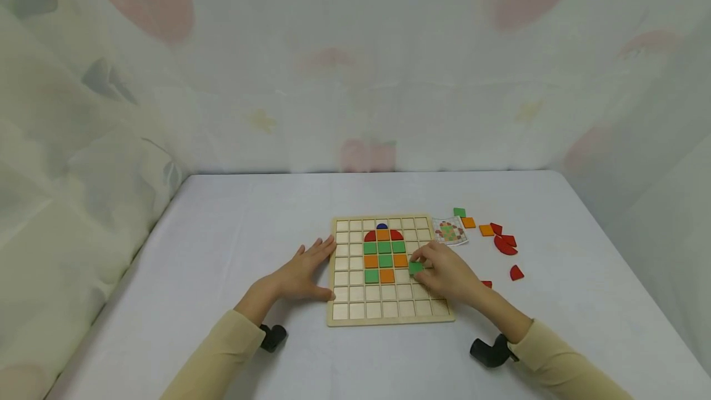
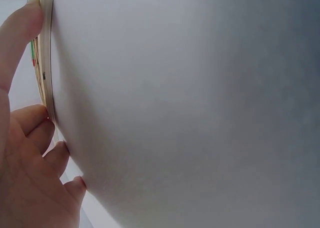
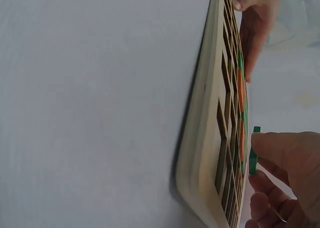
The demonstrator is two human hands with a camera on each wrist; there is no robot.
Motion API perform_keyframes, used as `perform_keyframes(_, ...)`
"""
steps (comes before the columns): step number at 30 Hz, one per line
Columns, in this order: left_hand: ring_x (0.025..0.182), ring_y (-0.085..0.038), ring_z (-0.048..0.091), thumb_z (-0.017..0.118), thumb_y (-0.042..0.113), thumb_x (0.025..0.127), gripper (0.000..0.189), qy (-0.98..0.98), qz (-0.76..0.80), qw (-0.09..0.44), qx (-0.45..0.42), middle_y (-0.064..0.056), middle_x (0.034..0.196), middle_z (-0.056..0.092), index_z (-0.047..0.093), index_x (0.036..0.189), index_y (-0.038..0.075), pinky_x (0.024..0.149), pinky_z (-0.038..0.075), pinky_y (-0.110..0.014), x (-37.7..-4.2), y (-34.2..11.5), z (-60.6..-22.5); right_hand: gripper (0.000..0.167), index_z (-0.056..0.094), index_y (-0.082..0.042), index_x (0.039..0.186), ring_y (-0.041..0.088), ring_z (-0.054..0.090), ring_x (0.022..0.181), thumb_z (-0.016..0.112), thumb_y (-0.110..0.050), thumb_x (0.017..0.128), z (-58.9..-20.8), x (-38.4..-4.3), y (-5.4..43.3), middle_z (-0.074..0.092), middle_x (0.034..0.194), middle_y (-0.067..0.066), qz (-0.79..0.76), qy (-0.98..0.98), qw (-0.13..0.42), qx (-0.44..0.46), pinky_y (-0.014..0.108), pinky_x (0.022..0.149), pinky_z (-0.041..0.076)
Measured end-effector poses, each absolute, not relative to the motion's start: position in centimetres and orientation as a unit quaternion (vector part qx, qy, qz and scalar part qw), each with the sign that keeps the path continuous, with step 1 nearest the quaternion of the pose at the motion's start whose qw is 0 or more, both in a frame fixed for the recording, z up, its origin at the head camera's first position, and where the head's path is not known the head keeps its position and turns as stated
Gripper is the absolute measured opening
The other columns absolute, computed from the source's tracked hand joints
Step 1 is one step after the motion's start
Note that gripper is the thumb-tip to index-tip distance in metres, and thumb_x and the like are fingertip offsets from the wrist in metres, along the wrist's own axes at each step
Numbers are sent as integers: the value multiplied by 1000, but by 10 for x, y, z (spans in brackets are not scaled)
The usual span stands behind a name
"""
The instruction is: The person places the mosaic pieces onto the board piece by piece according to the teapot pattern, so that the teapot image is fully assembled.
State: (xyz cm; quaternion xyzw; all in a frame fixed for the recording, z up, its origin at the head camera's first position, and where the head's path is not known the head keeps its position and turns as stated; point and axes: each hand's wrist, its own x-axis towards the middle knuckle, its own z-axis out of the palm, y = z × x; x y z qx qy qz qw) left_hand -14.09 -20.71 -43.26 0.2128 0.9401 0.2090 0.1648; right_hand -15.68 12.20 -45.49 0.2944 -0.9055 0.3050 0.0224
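A wooden grid board [image 1: 357, 312] lies on the table, with green, orange and red tiles and one blue piece set in its middle cells. Fingers and thumb spread, my left hand [image 1: 300, 273] touches the board's left edge; the left wrist view shows the fingertips against the wooden rim [image 2: 47, 63]. Over the right part of the grid, my right hand [image 1: 451, 273] pinches a green square tile [image 1: 415, 268] between thumb and fingers. In the right wrist view that green tile [image 3: 254, 158] is held on edge above the board.
A small pattern card [image 1: 450, 231] lies beside the board's upper right corner. Right of it are loose pieces: a green square [image 1: 459, 212], orange squares [image 1: 486, 230] and several red curved pieces [image 1: 516, 273]. Another red piece [image 1: 487, 284] shows partly behind the right wrist.
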Motion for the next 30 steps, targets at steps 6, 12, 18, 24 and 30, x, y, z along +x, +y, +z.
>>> perform_keyframes(6, 142, -29, 10, 78, 38, 71, 101, 939, 213, 161, 217, -5, 155, 11, 20, 147, 6, 112, 5, -55, -141, -208, -434, 25, 65, -14, 97, 10, 46, 79, 75, -17, 74, -456, -154, 112, 56, 93, -2, 280, -908, 24, 310, 25, 70, 46)
perform_keyframes(12, 142, -29, 10, 78, 38, 71, 101, 939, 213, 163, 215, -5, 155, 11, 20, 147, 6, 112, 5, -55, -141, -208, -433, 25, 65, -15, 98, 10, 50, 84, 75, -21, 75, -457, -152, 106, 58, 95, -4, 258, -911, 30, 321, 29, 76, 48)
perform_keyframes(18, 142, -29, 10, 78, 38, 70, 101, 939, 214, 161, 215, -6, 155, 12, 20, 147, 6, 112, 5, -55, -141, -207, -433, 25, 65, -15, 97, 11, 52, 83, 75, -22, 74, -460, -153, 102, 57, 92, -4, 232, -911, 52, 338, 29, 74, 48)
perform_keyframes(24, 142, -29, 10, 78, 39, 70, 101, 939, 214, 160, 216, -5, 155, 12, 21, 147, 6, 112, 5, -55, -141, -207, -433, 25, 66, -16, 96, 10, 50, 79, 75, -23, 73, -461, -154, 100, 56, 89, -4, 218, -913, 54, 341, 27, 70, 46)
perform_keyframes(30, 141, -30, 11, 78, 38, 70, 101, 939, 216, 159, 217, -6, 155, 12, 21, 147, 5, 111, 5, -56, -140, -208, -432, 25, 66, -16, 95, 10, 49, 78, 75, -22, 73, -460, -154, 100, 55, 88, -5, 219, -912, 54, 343, 26, 69, 44)
